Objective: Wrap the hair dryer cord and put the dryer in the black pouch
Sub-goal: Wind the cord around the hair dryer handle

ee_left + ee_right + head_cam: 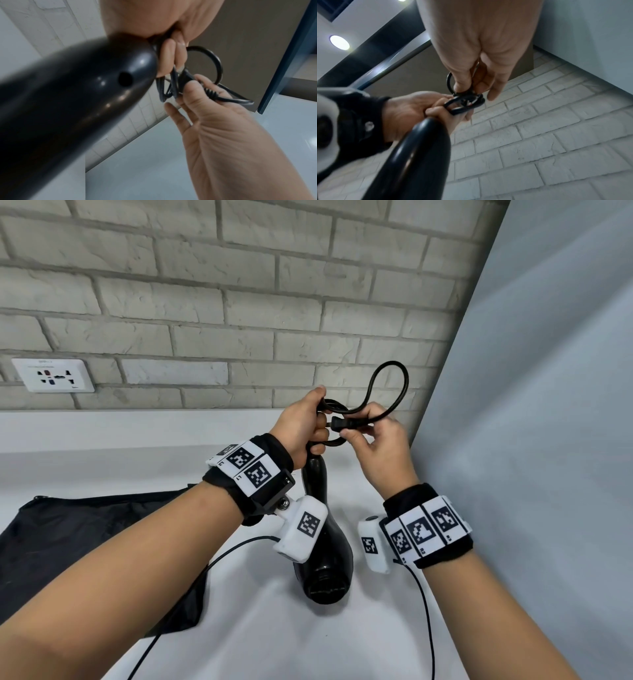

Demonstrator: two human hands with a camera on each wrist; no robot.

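The black hair dryer hangs nozzle-down above the white counter, its handle end up in my left hand. That hand grips the handle top together with several coils of the black cord. My right hand pinches the cord's plug between thumb and forefinger, right beside the coils. A free loop of cord arcs up above both hands. The black pouch lies flat on the counter at lower left, under my left forearm. In the right wrist view the coils sit between both hands.
A grey brick wall stands behind the counter, with a white wall socket at the left. A pale panel closes off the right side. Thin black camera cables trail from both wristbands across the white counter.
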